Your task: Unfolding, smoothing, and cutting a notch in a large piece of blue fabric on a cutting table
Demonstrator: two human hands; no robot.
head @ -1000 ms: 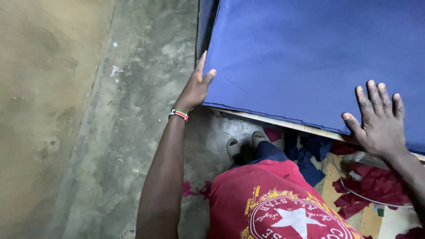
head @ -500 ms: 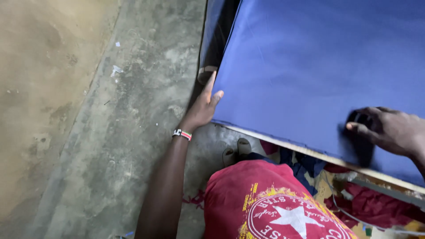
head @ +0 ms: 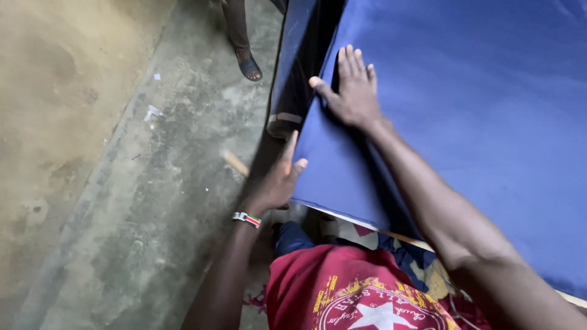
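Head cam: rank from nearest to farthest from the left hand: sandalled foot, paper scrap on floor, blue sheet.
1. Blue sheet: touching the left hand, along its right.
2. Paper scrap: on the floor, up-left.
3. Sandalled foot: top of frame, slightly farther than the scrap.

Open concrete floor [head: 153, 201] lies left of the blue sheet [head: 477, 110], while a dark roll [head: 299, 73] and someone's sandalled foot [head: 249, 66] crowd its upper edge.
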